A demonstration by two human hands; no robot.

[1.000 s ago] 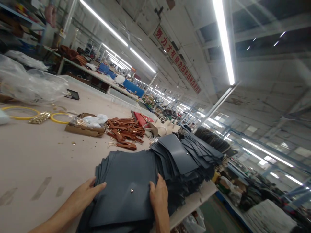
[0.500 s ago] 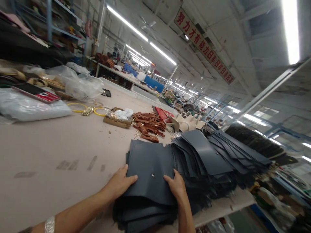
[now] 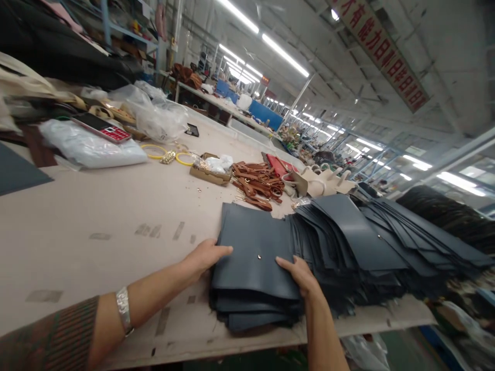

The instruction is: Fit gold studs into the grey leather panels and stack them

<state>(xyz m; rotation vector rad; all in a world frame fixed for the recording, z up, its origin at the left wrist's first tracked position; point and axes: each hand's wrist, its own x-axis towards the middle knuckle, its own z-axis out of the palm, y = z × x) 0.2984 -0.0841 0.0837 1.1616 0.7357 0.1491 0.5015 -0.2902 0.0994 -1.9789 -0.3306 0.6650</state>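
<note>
A stack of dark blue-grey leather panels [image 3: 251, 281] lies near the front edge of the table, its top panel bearing a small metal fitting. My left hand [image 3: 211, 256] grips the stack's left side, thumb on top and fingers hidden at the edge. On the opposite side my right hand [image 3: 299, 270] holds it the same way, thumb across the top panel. Just to the right, fanned piles of similar panels [image 3: 344, 232] overlap one another. Brown leather straps [image 3: 259, 181] with metal clasps are heaped beyond the stack.
A small cardboard box [image 3: 211, 170] with plastic-wrapped parts stands by the straps. Farther left are yellow rings [image 3: 153, 151], a red-keyed phone [image 3: 102, 127] on a white plastic package [image 3: 93, 149], and another dark panel [image 3: 19, 170]. Cream pieces [image 3: 325, 180] lie at the back right.
The camera view has turned left and down, so the table appears farther right. Both hands still hold the stack's sides, and its front edge looks more closely pressed together.
</note>
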